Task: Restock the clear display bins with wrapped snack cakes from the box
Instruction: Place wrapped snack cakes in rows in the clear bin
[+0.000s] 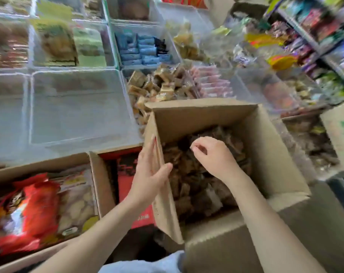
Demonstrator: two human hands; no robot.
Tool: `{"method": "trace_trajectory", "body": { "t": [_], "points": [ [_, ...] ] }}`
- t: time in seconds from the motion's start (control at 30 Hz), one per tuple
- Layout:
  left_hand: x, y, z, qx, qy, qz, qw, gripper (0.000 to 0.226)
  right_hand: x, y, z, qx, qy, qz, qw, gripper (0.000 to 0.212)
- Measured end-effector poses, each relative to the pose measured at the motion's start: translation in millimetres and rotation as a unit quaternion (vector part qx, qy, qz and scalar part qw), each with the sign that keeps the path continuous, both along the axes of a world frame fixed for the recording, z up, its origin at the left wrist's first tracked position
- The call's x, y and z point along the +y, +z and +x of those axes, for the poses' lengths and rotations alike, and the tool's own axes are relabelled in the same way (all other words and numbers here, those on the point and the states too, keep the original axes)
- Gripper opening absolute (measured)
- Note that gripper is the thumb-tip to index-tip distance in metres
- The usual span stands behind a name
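An open cardboard box (265,138) stands in front of me, holding a heap of brown wrapped snack cakes (194,186). My left hand (150,172) rests flat against the box's left flap, fingers straight and thumb over the flap's inner side. My right hand (212,156) hovers inside the box above the cakes, fingers loosely curled and nothing plainly held. Just behind the box, a clear display bin (125,75) holds similar brown wrapped cakes (159,85). A large clear bin (78,107) to its left looks bare.
More clear bins fill the back, with blue packets (141,50), pink packets (212,81) and green-labelled packs (68,44). A carton with red snack bags (29,211) sits at left, a red box (127,174) beside it. Shelves of snacks (324,36) rise at right.
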State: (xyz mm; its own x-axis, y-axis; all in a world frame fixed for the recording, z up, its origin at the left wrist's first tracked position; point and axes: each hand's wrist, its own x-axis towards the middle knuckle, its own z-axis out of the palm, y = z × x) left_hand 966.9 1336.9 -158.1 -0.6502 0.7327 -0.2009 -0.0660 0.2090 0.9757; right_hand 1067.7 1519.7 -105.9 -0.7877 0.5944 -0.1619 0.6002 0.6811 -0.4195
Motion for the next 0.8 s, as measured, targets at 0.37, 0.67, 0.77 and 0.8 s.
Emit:
{"method": "trace_trajectory", "body": {
  "t": [0.37, 0.67, 0.77, 0.8],
  "points": [
    [-3, -2, 5, -0.019, 0.047, 0.003, 0.999, 0.078, -1, -77, -43, -0.282, 0.213, -0.128, 0.927, 0.063],
    [-5, -2, 3, -0.044, 0.032, 0.003, 0.998, 0.075, 14, -55, -43, -0.158, 0.026, -0.342, 0.926, 0.032],
    [-8, 6, -4, 0.005, 0.025, -0.023, 0.999, 0.078, 33, -5, -41, 0.028, -0.054, -0.538, 0.84, 0.029],
    [-9, 12, -6, 0.058, 0.029, -0.025, 0.998, 0.078, 32, 10, -41, 0.068, -0.054, -0.593, 0.801, 0.029]
  ]
}}
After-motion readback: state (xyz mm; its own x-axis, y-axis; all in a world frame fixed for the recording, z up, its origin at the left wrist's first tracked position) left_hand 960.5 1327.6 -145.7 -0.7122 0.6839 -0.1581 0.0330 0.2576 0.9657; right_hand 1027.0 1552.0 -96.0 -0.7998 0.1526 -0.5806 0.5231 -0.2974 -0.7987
